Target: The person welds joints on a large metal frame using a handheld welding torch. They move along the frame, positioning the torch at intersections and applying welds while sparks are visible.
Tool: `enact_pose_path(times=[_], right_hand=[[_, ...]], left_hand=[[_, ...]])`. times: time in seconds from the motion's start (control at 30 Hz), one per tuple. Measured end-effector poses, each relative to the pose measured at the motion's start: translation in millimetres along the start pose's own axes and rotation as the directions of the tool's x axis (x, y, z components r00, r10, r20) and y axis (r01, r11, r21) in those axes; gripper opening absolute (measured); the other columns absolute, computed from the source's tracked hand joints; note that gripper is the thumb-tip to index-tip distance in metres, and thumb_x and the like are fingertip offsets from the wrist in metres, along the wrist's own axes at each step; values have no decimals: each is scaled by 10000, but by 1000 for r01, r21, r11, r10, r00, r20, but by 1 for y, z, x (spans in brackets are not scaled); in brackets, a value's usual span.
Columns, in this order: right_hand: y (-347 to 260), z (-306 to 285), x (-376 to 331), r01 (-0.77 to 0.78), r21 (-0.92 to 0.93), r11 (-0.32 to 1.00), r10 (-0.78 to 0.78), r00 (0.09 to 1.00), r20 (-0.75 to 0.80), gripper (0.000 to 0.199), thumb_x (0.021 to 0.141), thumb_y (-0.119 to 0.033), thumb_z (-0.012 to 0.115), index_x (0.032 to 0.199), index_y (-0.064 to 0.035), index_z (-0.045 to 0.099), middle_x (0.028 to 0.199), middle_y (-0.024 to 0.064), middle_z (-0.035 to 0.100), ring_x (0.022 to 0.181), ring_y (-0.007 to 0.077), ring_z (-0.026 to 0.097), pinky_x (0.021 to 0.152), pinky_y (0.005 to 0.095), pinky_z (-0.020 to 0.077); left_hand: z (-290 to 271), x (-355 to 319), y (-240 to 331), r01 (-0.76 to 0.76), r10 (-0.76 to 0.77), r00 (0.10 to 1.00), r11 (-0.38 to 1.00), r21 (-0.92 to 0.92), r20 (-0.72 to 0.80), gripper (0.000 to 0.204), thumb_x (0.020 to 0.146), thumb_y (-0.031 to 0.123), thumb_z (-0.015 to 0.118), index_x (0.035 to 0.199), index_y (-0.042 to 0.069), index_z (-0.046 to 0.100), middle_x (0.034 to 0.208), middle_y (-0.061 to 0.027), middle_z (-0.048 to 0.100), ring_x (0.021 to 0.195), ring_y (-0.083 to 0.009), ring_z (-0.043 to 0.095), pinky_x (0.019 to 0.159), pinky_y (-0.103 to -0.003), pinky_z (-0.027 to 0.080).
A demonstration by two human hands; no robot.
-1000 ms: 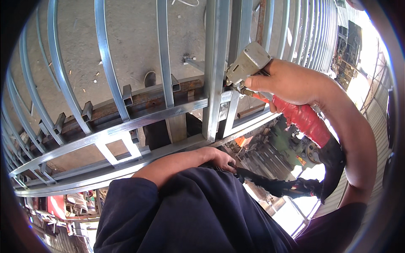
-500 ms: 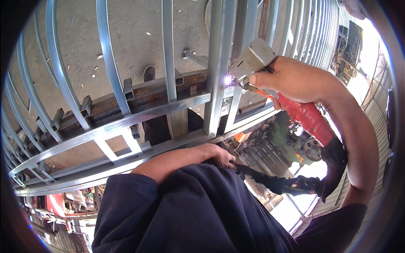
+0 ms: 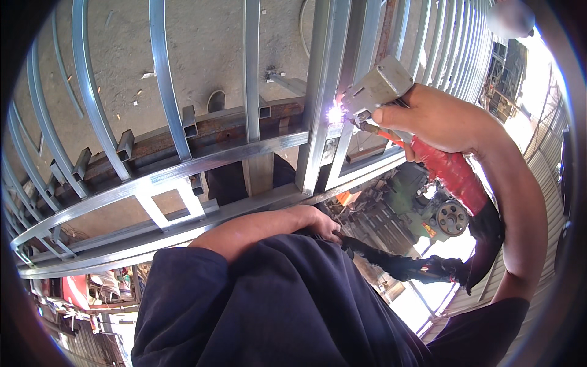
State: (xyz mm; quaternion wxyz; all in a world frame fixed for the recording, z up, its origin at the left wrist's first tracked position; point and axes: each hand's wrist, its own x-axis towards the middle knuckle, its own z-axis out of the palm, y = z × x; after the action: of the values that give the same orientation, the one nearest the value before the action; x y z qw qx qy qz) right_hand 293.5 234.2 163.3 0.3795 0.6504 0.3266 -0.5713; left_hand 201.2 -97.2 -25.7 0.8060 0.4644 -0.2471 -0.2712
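Note:
A bright welding spark (image 3: pixel 335 114) burns on the side of an upright square steel tube (image 3: pixel 319 92). Close to it is my right hand (image 3: pixel 422 119), closed around a welding torch (image 3: pixel 367 126) whose orange neck runs to a grip wrapped in red (image 3: pixel 449 174). A pale grey, box-like metal piece (image 3: pixel 379 84) sits over the front of that hand and hides most of its fingers; I cannot tell how it is held. My left hand (image 3: pixel 321 225), in front of my body, is closed on the black torch cable (image 3: pixel 373 255), beside the lower rail (image 3: pixel 244 208).
A steel frame with several upright bars (image 3: pixel 162 79) spreads to the left, joined by a curved rail (image 3: pixel 214 160). Under it lies a rusty beam (image 3: pixel 153 142) with short tube stubs. A round metal wheel (image 3: pixel 452 218) and green machinery stand below right. A shoe (image 3: pixel 216 101) shows beyond the beam.
The spark looks larger and brighter. The frame and both hands keep nearly the same places; the whole view has shifted slightly.

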Motion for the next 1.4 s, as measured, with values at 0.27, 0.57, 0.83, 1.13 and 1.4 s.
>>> enact_pose_path(times=[0.27, 0.57, 0.83, 1.13, 1.4], right_hand=[[5, 0, -2, 48, -21, 999, -48, 999, -20, 546, 1046, -468, 557, 1152, 61, 645, 931, 110, 664, 678, 211, 707, 671, 373, 529], [-2, -1, -9, -8, -52, 999, 7, 1000, -8, 575, 1042, -493, 538, 1107, 68, 646, 872, 109, 662, 693, 212, 710, 698, 373, 537], [5, -2, -9, -6, -95, 995, 7, 1000, 6, 637, 1045, -540, 506, 1104, 73, 671, 852, 137, 701, 714, 224, 730, 703, 371, 546], [-1, 0, -19, 5, -56, 998, -5, 1000, -8, 562, 1069, -487, 516, 1143, 58, 635, 924, 112, 665, 692, 218, 718, 684, 399, 546], [-1, 1, -25, -8, -37, 999, 8, 1000, 0, 537, 1071, -470, 522, 1154, 49, 631, 973, 108, 664, 669, 216, 706, 696, 383, 542]], left_hand=[[-6, -9, 9, 13, -13, 1000, 999, -31, 23, 847, 1001, 687, 534, 1566, 61, 451, 1556, -242, 517, 1464, -380, 472, 1200, -461, 362], [-1, -8, 7, 10, -12, 998, 1000, -25, -62, 710, 1012, 629, 581, 1458, 78, 548, 1400, -235, 635, 1353, -374, 570, 1105, -455, 430], [-2, -8, 6, 13, -13, 999, 1000, 3, -47, 730, 1009, 651, 571, 1472, 86, 535, 1418, -236, 625, 1362, -378, 565, 1110, -456, 431], [-6, -13, 9, 2, -3, 1000, 1000, -11, -12, 825, 1005, 681, 533, 1554, 70, 459, 1524, -243, 538, 1444, -377, 489, 1180, -460, 377], [-7, -10, 9, 26, -26, 1000, 1000, 9, 7, 890, 998, 705, 519, 1596, 53, 414, 1586, -242, 483, 1491, -372, 443, 1219, -459, 344]])
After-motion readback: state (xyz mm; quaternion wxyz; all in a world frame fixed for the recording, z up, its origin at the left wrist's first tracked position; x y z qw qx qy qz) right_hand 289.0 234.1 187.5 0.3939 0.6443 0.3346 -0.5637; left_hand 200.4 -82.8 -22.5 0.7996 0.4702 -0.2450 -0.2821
